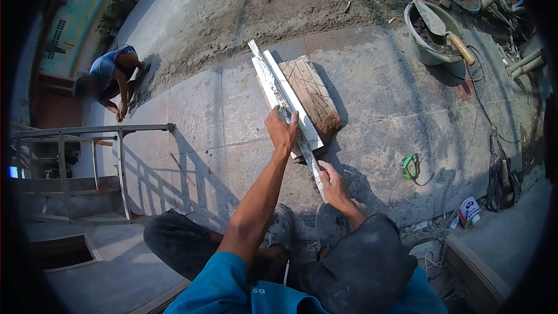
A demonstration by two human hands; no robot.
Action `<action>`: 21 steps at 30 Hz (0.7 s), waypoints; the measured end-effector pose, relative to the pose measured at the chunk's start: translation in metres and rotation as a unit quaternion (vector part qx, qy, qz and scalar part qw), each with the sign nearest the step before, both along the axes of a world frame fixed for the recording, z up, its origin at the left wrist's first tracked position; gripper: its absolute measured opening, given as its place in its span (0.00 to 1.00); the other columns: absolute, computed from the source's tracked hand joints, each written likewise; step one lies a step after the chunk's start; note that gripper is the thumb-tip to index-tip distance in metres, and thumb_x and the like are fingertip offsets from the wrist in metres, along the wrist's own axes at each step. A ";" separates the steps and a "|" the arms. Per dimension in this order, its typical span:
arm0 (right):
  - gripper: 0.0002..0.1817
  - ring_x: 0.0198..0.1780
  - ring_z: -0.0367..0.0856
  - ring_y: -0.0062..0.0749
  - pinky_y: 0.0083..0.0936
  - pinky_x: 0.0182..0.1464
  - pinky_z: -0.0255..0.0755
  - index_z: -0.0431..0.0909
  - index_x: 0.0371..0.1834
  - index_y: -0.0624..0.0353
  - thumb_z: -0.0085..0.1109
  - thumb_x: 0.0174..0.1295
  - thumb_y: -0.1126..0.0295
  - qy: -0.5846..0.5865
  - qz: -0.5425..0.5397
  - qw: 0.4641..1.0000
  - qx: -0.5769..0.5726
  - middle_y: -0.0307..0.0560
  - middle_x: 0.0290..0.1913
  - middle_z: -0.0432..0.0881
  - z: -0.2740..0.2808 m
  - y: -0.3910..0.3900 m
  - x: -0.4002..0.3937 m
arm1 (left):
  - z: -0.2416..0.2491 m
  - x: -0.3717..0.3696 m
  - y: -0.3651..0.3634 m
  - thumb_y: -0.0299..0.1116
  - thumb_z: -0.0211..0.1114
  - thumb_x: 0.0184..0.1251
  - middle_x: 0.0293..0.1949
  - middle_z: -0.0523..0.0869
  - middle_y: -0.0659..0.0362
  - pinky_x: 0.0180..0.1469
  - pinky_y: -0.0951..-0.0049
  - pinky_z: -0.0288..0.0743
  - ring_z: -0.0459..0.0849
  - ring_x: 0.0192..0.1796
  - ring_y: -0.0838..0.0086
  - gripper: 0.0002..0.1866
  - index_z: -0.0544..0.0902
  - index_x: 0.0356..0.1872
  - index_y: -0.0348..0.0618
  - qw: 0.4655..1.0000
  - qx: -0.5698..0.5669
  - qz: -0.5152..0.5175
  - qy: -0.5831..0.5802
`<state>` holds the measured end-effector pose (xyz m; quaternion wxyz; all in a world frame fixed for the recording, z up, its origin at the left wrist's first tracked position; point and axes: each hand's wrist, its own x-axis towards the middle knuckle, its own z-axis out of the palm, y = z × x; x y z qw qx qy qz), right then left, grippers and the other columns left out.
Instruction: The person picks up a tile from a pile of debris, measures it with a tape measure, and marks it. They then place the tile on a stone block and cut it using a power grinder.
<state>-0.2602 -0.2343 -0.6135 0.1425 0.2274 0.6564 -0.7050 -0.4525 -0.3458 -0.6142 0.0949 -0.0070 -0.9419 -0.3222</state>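
A long, narrow metal bar (269, 75), spattered with white, runs diagonally in front of me. My left hand (283, 132) is closed on its middle, thumb and fingers at its two edges. Near the bar's close end, my right hand (333, 186) grips it between thumb and fingers. Under the bar lie white flat strips (295, 106), their long edges nearly in line with it. They rest beside and partly over a wooden block (311, 90) with dark scored lines on its top. My left hand covers part of the bar and strips.
A green tape measure (410, 166) lies on the paving to the right. Farther back stands a bucket (427, 52) with a trowel (431, 20) across it. A metal frame (90, 134) stands at left, near a crouching person (110, 72). A white container (468, 211) lies at lower right.
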 end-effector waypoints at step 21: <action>0.22 0.42 0.82 0.46 0.36 0.44 0.74 0.70 0.64 0.59 0.52 0.71 0.62 0.024 0.018 0.997 0.070 0.56 0.43 0.82 -0.002 0.015 -0.002 | -0.026 -0.044 0.015 0.33 0.67 0.56 0.57 0.72 0.38 0.69 0.51 0.58 0.66 0.64 0.42 0.30 0.70 0.61 0.34 0.997 0.004 -0.048 0.058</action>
